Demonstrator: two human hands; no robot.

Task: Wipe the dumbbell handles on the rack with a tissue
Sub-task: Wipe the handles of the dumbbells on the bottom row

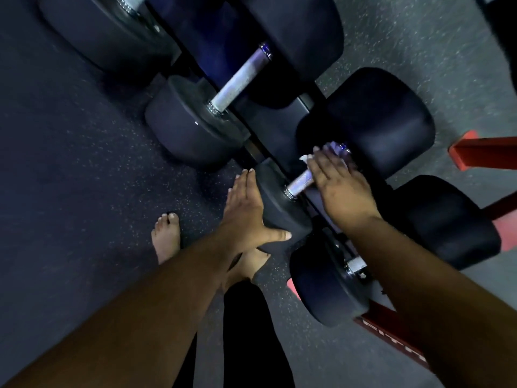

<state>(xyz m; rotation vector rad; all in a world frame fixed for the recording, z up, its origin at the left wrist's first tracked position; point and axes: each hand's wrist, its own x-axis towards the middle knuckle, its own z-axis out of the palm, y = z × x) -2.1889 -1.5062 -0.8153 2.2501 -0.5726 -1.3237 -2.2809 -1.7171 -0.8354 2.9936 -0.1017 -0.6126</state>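
Black dumbbells lie side by side on a rack. On the dumbbell in the middle, my right hand (341, 186) lies across the silver handle (298, 184) with its fingers stretched out, pressing a white tissue (305, 158) onto it. The tissue peeks out past my fingertips near the far head (377, 121). My left hand (246, 214) rests flat against the near head (277, 197) of the same dumbbell, fingers straight and thumb spread along its lower edge. Most of the handle is hidden under my right hand.
A larger dumbbell with a bare silver handle (240, 79) lies above, and a smaller dumbbell (330, 278) lies below under my right forearm. Red rack frame parts (391, 331) show at the lower and right edges. My bare foot (166, 236) stands on speckled rubber floor (70, 163).
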